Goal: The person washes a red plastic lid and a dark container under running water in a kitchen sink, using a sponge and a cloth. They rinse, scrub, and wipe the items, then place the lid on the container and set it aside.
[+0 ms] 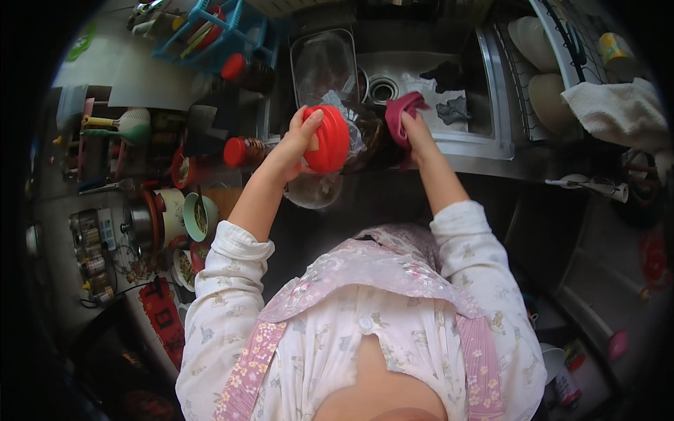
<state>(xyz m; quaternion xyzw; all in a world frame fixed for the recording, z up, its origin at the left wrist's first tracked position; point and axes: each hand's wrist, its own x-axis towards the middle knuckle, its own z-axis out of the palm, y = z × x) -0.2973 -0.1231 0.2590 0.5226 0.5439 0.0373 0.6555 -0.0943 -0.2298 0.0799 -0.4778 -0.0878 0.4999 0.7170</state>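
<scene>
My left hand (295, 141) grips the red screw lid (333, 141) of a large jar (373, 138) with dark contents. The jar lies on its side above the sink's front edge, and crumpled clear plastic film (352, 118) sticks out from under its lid. A magenta cloth (401, 117) is bunched in my right hand (418, 136), pressed at the jar's bottom end. Behind the jar is a stainless steel sink (482, 138) with a round drain (383, 89). A clear plastic tub (322, 59) is at the sink's left side.
Dark and grey rags (453, 109) lie in the sink. Red-lidded jars (241, 152) and a pale green bowl (201, 216) stand left. A blue plastic rack (210, 31) is at the back left. On the right, a wire dish rack (505, 79) holds bowls, near a white towel (616, 110).
</scene>
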